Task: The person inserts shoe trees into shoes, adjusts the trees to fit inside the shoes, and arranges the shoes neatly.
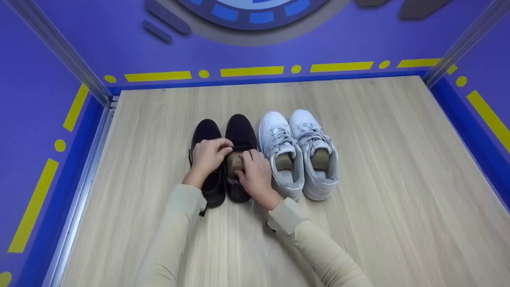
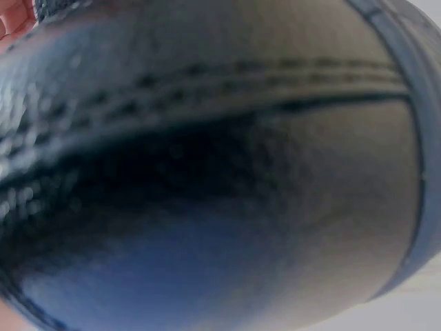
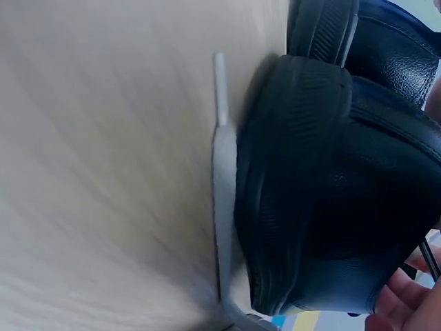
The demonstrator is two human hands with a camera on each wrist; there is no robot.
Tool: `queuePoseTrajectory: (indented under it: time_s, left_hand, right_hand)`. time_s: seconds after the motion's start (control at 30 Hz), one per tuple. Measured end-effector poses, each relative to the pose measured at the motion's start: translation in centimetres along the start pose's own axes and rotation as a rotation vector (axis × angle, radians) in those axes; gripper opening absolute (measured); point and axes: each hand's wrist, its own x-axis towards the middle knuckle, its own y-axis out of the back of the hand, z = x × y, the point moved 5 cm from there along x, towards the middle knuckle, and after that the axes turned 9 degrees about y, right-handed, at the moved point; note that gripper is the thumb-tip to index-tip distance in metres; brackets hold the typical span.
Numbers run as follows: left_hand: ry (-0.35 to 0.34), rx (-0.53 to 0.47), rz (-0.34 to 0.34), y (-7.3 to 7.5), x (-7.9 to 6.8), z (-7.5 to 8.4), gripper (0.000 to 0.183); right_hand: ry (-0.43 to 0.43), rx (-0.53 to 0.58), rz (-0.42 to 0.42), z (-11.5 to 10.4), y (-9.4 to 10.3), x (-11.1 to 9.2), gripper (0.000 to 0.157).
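Two black lace-up shoes stand side by side, the left one [image 1: 206, 129] partly under my left hand [image 1: 209, 157]. That hand reaches across to the right black shoe [image 1: 240, 125], thumb and fingertip pinching at its lacing; I cannot tell how much lace lies in the pinch. My right hand [image 1: 258, 173] curls its fingers at this shoe's opening, over the brown insert [image 1: 235, 164]. In the right wrist view, a black shoelace [image 3: 431, 259] runs among the fingers beside the shoe's heel [image 3: 386, 207]. Black leather fills the left wrist view, blurred.
A pair of white sneakers, left [image 1: 274, 123] and right [image 1: 303, 119], stands close on the right, with brown inserts inside. One white lace [image 3: 224, 165] lies on the wooden surface [image 1: 398, 179] beside the black heel. Blue panels [image 1: 255, 56] enclose the back and sides.
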Motion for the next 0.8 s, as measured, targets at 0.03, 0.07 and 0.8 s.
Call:
queuePoseTrajectory:
  time_s: [0.03, 0.07, 0.8]
  left_hand:
    - [0.0, 0.0, 0.001, 0.0, -0.02, 0.01, 0.009]
    - [-0.001, 0.0, 0.003, 0.0, -0.03, 0.01, 0.009]
    - [-0.005, 0.025, 0.003, -0.16, -0.16, -0.09, 0.01]
  right_hand:
    - [0.002, -0.013, 0.001, -0.01, 0.03, 0.01, 0.039]
    - [0.006, -0.023, 0.004, 0.0, 0.04, 0.02, 0.039]
    - [-0.06, 0.144, -0.01, 0.67, 0.34, -0.13, 0.028]
